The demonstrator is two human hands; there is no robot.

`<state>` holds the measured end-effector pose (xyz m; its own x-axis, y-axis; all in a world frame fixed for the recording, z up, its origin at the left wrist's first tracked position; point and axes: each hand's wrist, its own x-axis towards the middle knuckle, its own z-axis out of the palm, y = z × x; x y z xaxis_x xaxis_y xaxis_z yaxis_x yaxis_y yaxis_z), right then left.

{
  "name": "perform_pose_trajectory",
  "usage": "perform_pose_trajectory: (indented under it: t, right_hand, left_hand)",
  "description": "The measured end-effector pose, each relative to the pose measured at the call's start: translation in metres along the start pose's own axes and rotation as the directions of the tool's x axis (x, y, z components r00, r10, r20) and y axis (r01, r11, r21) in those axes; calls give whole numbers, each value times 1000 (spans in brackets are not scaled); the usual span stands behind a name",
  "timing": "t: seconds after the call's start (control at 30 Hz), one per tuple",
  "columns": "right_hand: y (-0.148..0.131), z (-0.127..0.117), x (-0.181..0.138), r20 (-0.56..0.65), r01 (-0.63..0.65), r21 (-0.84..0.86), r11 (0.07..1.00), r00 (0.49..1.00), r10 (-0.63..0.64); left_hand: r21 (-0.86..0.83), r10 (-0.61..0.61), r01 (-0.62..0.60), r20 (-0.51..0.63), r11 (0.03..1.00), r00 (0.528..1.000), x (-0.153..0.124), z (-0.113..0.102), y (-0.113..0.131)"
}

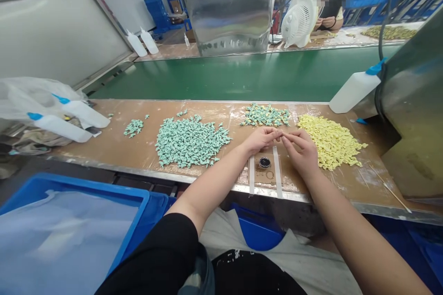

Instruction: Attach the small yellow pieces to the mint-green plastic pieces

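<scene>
My left hand and my right hand meet fingertip to fingertip above the bench, both pinched closed. Whatever sits between the fingertips is too small and covered to make out. Just below them stands a small round pot of dark liquid, between two strips of white tape. Left of my hands lies a big pile of small green pieces. A pile of small yellow pieces spreads beside my right hand. Behind my hands is a pile of mixed green and yellow pieces.
A green conveyor belt runs behind the bench. White bottles with blue caps lie at left and lean at right. Thin sticks rest near the right edge. A blue crate stands lower left. Across the belt, another person works beside a fan.
</scene>
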<state>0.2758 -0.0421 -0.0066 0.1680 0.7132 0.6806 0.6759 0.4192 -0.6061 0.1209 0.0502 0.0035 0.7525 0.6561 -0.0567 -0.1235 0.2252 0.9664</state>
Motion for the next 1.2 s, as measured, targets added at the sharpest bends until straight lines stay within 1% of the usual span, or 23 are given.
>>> perform_pose_trajectory:
  t: [0.13,0.2,0.27,0.33,0.47,0.53,0.57,0.6,0.63,0.67,0.7,0.73,0.77,0.8,0.83,0.87,0.9,0.97,1.03,1.1,1.2]
  right_hand:
    - [2,-4,1,-11,-63,73,995,998,64]
    - [4,-6,2,43,-78,139,987,996,73]
    - [6,-8,2,108,-92,194,977,992,72]
    - [8,-9,3,147,-98,231,968,987,65]
    - [7,-10,4,165,-93,285,954,985,47]
    - [4,-11,5,188,-102,313,944,981,44]
    - [3,-12,5,201,-106,328,939,979,41]
    - [1,-13,5,213,-109,340,934,976,36]
    - [0,-14,5,225,-108,349,931,974,29]
    - [-2,-15,4,240,-105,355,929,971,18]
    - [-3,-16,4,259,-100,359,928,966,3]
    - [-4,-17,3,284,-90,363,927,959,-18]
    - [-5,-17,3,313,-76,368,927,949,-46]
    - [-6,-18,2,342,-60,375,925,936,-78]
    - [-7,-18,1,371,-41,384,922,922,-114]
    - [-8,-18,1,398,-22,392,920,905,-148]
    - [-9,-18,0,423,-4,399,917,888,-181]
    - [-9,-18,-1,462,32,416,909,853,-242]
    - [-9,-17,-1,481,72,434,898,824,-298]
    - [-8,-17,-2,480,112,444,889,808,-342]
    - [-8,-18,-3,480,154,435,887,794,-373]
  left_hand:
    - [73,-14,4,134,997,991,-4,-5,5]
    - [84,-48,32,198,996,979,-6,-7,8]
    - [99,-80,58,231,993,970,-8,-8,8]
    - [124,-93,63,249,990,964,-8,-8,7]
    - [212,-82,26,260,977,962,-10,-7,6]
    - [303,-70,-7,244,953,967,-14,-6,11]
    - [377,-54,-33,217,926,975,-18,-6,17]
    - [475,-28,-55,166,878,986,-22,-6,24]
    - [595,5,-59,92,802,996,-28,-7,32]
    - [721,42,-26,-4,692,999,-34,-9,42]
    - [833,71,58,-116,550,991,-41,-12,51]
    - [906,82,175,-222,385,972,-49,-17,59]
    - [931,74,294,-316,214,946,-56,-22,66]
    - [922,55,382,-385,60,921,-62,-28,71]
    - [899,34,433,-431,-63,902,-67,-34,74]
    - [876,10,456,-460,-156,888,-72,-39,75]
    - [863,-12,457,-471,-216,882,-75,-43,75]
    - [856,-44,438,-466,-275,884,-78,-49,72]
    - [860,-53,421,-453,-287,890,-77,-50,70]
    - [870,-25,418,-439,-262,898,-73,-48,70]
    - [901,22,397,-400,-173,916,-65,-41,72]
